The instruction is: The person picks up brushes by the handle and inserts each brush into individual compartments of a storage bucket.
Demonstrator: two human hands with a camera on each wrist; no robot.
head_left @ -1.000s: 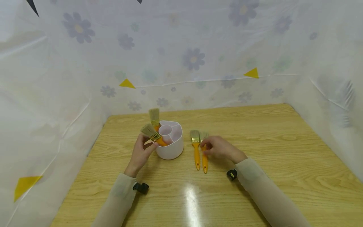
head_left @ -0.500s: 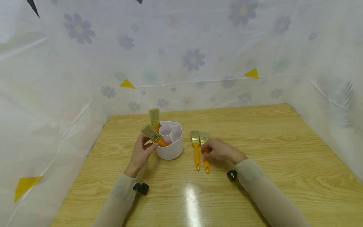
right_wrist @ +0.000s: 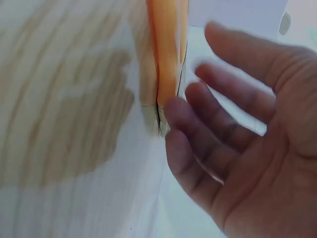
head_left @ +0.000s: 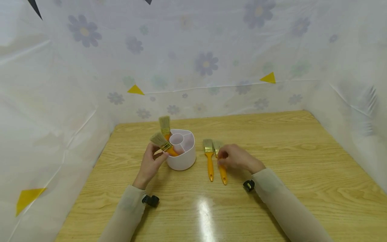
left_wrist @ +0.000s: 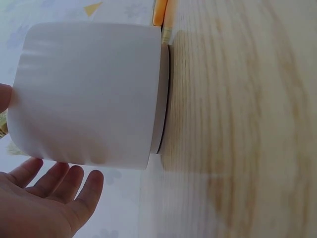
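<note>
A white round desk organizer (head_left: pixel 181 163) stands at the centre left. Two paintbrushes lean in it, bristles up: a front brush (head_left: pixel 161 141) tilted left, and a rear brush (head_left: pixel 164 124) more upright. My left hand (head_left: pixel 150 166) holds the organizer at its left side, thumb by the rim; the left wrist view shows its fingertips against the white wall (left_wrist: pixel 89 94). A paintbrush (head_left: pixel 223 176) lies on the table under the loosely bent fingers of my right hand (head_left: pixel 237 158), which partly hide it. In the right wrist view thumb and fingers stand apart beside the orange handle (right_wrist: pixel 166 54).
Just left of that brush another paintbrush (head_left: pixel 210 164) lies flat, bristles away from me. Beneath everything is a wood-grain table (head_left: pixel 272 134). Pale flowered sheeting (head_left: pixel 193 67) with yellow triangles walls in the back and sides.
Under my right hand the brush's handle end has swung slightly right, away from the neighbouring brush. The right hand shifted a little right too. My left hand and the organizer stay put.
</note>
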